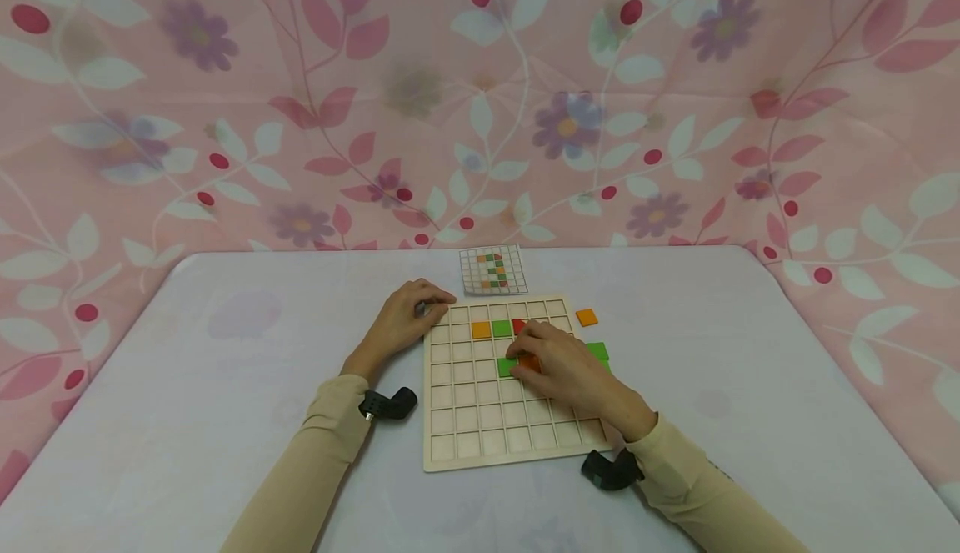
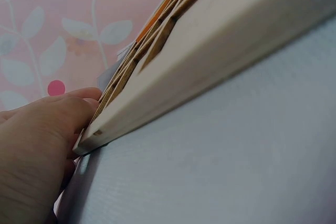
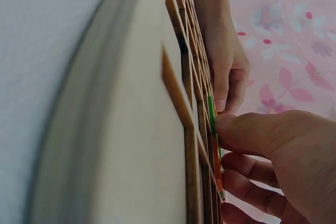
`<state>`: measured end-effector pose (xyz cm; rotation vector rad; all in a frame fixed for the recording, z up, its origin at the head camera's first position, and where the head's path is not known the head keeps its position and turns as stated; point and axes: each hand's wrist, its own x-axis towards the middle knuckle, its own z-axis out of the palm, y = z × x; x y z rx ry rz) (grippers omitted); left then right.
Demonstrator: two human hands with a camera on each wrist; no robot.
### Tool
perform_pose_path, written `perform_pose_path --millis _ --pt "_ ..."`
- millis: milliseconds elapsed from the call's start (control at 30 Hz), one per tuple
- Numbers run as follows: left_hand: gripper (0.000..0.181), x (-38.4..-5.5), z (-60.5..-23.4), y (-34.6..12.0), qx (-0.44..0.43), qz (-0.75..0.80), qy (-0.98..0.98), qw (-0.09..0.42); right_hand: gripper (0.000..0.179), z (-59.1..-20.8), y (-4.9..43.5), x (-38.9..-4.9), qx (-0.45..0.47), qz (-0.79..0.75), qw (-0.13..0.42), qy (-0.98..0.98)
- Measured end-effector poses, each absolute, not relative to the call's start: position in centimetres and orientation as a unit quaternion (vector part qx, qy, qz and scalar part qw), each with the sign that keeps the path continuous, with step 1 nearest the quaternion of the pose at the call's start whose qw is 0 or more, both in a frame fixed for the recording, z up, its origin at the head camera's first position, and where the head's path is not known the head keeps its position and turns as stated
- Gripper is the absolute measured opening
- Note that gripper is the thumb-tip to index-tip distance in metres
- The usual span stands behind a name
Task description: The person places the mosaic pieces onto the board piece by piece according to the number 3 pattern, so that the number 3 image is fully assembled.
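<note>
A wooden grid board [image 1: 480, 444] lies on the table. My left hand [image 1: 405, 319] holds its far left corner, fingers and thumb at the edge in the left wrist view. In one row sit an orange tile [image 1: 481, 331], a green tile [image 1: 501, 329] and a partly covered red tile [image 1: 518, 326]. Lower down is another green tile [image 1: 506, 368]. Right beside it my right hand [image 1: 566, 367] pinches an orange tile [image 1: 529, 362] at the grid, thumb and fingertips low over the cells. In the right wrist view the thumb overlaps a green tile's end.
Behind the board lies a printed card [image 1: 493, 271] with a coloured grid pattern. A loose orange tile [image 1: 587, 317] rests off the board's right edge. Green tiles [image 1: 598, 351] lie there too, partly hidden by the right hand. A floral cloth [image 1: 480, 119] hangs behind the table.
</note>
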<state>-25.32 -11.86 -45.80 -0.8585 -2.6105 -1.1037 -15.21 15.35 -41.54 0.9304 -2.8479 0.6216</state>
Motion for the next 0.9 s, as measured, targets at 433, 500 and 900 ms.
perform_pose_path --millis 433,500,900 --pt "0.015 -25.2 -45.4 -12.0 -0.289 -0.369 -0.879 0.09 0.011 -41.4 15.4 -15.5 0.309 0.203 0.055 -0.927" --pt "0.015 -25.1 -45.3 -12.0 -0.288 -0.37 -0.879 0.089 0.01 -41.4 15.6 -15.5 0.315 0.204 0.062 -0.925" --pt "0.016 -25.2 -45.4 -11.9 -0.292 -0.369 -0.878 0.088 0.013 -40.4 18.7 -15.5 0.284 0.272 0.039 -0.919"
